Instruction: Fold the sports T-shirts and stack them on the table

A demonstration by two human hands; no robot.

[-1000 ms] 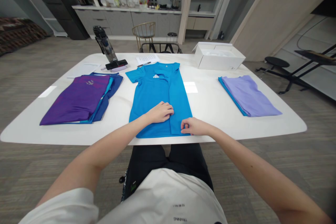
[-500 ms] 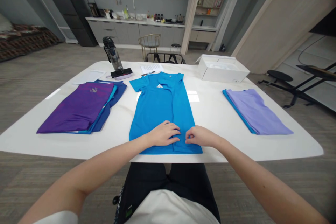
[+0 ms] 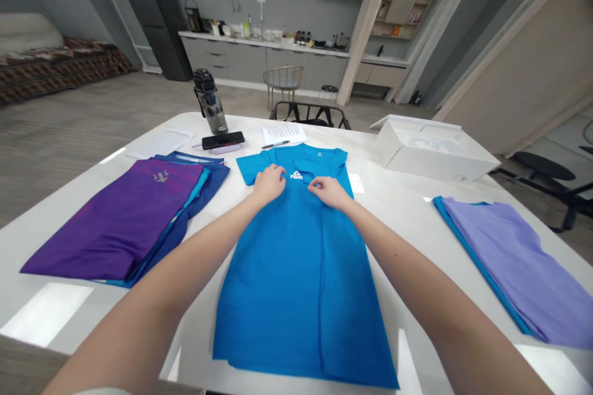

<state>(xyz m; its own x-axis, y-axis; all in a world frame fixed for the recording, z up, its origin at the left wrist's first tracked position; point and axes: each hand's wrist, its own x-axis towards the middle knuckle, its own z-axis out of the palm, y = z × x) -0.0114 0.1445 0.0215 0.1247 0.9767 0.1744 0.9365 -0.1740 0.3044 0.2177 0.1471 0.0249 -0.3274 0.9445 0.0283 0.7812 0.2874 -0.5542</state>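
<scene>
A blue T-shirt (image 3: 278, 271) with a white logo lies on the table in front of me, its right side folded inward lengthwise and its left sleeve spread out. My left hand (image 3: 270, 185) rests on the chest beside the logo, fingers slightly apart and bent over the cloth. On the other side of the logo, my right hand (image 3: 330, 192) has thumb and fingers pinched at the edge of the folded-in part. Folded shirts with a purple shirt (image 3: 125, 216) on top lie to the left. To the right is a lilac garment (image 3: 519, 259) over a blue one.
A white table (image 3: 185, 333) carries everything. Toward its far side are a water bottle (image 3: 212, 105), a phone (image 3: 223, 140), a pen (image 3: 275, 144), a printed sheet (image 3: 284, 133) and an open white box (image 3: 430, 151). A black chair (image 3: 310, 114) stands beyond the far edge.
Both hands have moved from the shirt's bottom hem up to the chest by the logo. The view has shifted forward, closer over the table.
</scene>
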